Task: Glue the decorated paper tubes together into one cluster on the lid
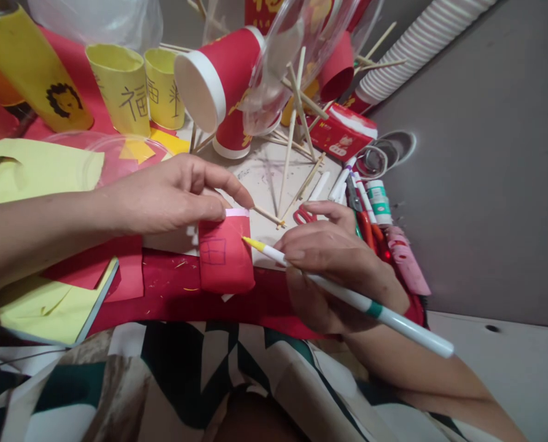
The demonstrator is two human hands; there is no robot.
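Note:
My left hand (pixel 177 190) grips a small red paper-covered cup (pixel 228 264) by its pale rim, thumb on the near side. On the cup's face is a box-like character drawn in dark lines. Between the fingers of my right hand (pixel 338 264) is a white felt-tip pen (pixel 403 323) with a yellow tip and a green band. Its tip meets the cup's right side, or hovers very close; I cannot tell which. Wooden sticks (pixel 297 123) stand crossed just beyond the cup.
Yellow paper cups (pixel 120 92) with written characters stand at the back left. Red and white paper cups (pixel 228 80) lie behind. Scissors (pixel 305 215), pens and a white-green bottle (pixel 379 202) crowd the right. Yellow paper (pixel 57 301) lies front left.

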